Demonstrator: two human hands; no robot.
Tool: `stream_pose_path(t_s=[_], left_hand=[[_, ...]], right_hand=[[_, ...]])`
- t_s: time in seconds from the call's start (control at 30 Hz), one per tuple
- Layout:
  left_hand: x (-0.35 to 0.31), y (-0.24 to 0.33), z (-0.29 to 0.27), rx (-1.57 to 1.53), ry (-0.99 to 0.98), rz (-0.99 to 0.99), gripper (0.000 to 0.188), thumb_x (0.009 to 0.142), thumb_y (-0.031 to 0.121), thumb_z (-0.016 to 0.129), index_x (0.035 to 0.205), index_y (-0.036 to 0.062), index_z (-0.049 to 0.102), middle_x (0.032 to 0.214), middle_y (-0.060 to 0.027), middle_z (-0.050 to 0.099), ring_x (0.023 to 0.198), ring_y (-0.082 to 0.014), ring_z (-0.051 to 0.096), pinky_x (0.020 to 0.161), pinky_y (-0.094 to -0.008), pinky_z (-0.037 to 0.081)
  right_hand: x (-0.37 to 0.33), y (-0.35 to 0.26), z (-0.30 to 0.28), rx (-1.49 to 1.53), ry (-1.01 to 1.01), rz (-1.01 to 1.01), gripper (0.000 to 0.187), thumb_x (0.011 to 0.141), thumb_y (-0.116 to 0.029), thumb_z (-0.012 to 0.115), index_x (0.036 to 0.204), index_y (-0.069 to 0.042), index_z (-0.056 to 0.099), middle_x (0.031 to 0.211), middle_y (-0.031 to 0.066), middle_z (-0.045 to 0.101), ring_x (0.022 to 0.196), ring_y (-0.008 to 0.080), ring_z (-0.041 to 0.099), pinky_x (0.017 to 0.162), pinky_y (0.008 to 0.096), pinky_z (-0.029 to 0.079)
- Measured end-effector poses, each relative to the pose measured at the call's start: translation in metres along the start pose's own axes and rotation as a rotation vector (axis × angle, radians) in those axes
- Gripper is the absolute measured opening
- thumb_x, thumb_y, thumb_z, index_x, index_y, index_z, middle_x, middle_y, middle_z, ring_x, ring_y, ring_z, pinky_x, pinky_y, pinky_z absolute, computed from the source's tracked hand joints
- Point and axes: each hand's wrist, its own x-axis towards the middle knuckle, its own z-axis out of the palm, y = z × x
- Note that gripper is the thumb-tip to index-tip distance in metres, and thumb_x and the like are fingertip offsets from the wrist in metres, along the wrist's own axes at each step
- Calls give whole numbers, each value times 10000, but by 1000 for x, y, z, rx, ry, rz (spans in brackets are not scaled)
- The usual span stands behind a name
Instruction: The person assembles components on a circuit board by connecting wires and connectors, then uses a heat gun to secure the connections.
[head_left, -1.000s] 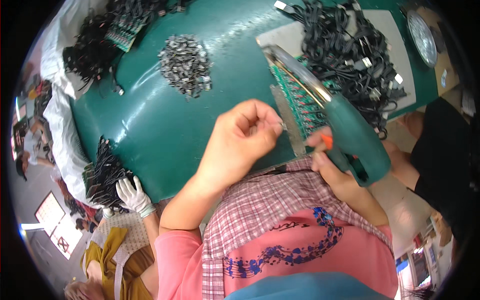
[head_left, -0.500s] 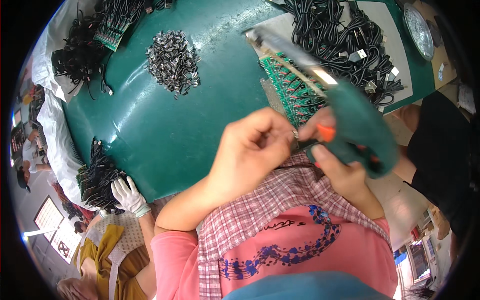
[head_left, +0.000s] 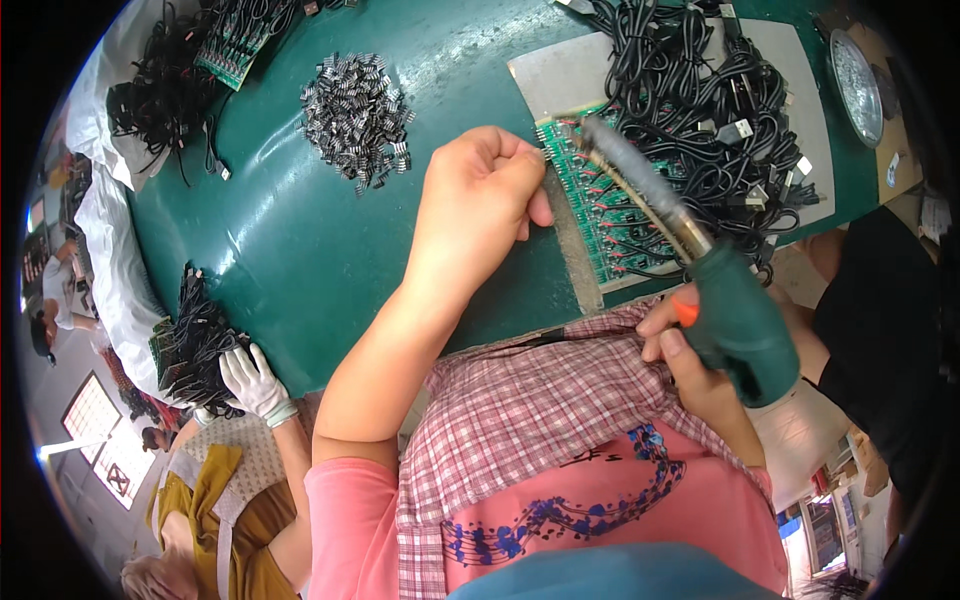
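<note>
Circuit board strip (head_left: 566, 178), green with red and black wires, sits on a grey sheet (head_left: 556, 72) at the right side of the green desk (head_left: 270, 255), just in front of me on my feed. Its right part is tough to read, since a heap of black USB cables (head_left: 655, 65) overlaps it.

Left hand (head_left: 482, 195) is curled in, thumb and index pressed together right by the strip's upper left edge. Can't tell if something tiny is pinched in there; the fingertips are too small and tucked away.

Right hand (head_left: 700, 375) is wrapped around a green soldering gun (head_left: 745, 320), thumb and finger near the orange trigger. The gun's body hides part of the grip. Its barrel slants over the strip, and the tip end is smeared with blur, so no idea whether it's touching anything.

Loose pile of tiny black and silver connectors (head_left: 357, 122) lies well left of the strip, too small to pick apart. Another cable bunch (head_left: 165, 110) is cut off at the upper left, and a co-worker's gloved hand (head_left: 257, 385) rests against dark wired boards (head_left: 195, 345) lower left.
</note>
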Motion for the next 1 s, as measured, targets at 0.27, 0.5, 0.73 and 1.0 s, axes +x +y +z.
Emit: stream_pose_path(t_s=[0.27,0.5,0.73,1.0], left_hand=[[3,-3,5,3,45,8,163,865,107,531,807,-36,585,580,-51,604,464,-74,490,434,-227,389],[4,-3,2,26,31,-2,165,890,137,529,871,-16,587,597,-36,583,477,-59,450,442,-198,345],[7,-1,1,2,36,-18,138,855,87,530,797,-30,577,580,-54,603,459,-74,483,427,-224,383],[6,-1,2,9,46,-12,135,853,84,532,793,-27,579,578,-49,597,461,-71,485,428,-222,386]], right_hand=[[-4,23,-8,-295,-101,-131,126,887,16,525,1006,-16,503,852,86,589,667,93,533,608,230,467],[0,27,-5,-247,-95,-176,186,885,19,537,1047,-37,466,869,119,593,650,98,516,590,238,468],[1,27,0,-282,-54,-170,120,886,-7,544,996,-24,498,849,110,592,646,94,517,592,239,463],[-3,36,-2,-490,-5,-109,193,741,14,640,931,-19,652,875,110,668,753,241,654,659,319,526]])
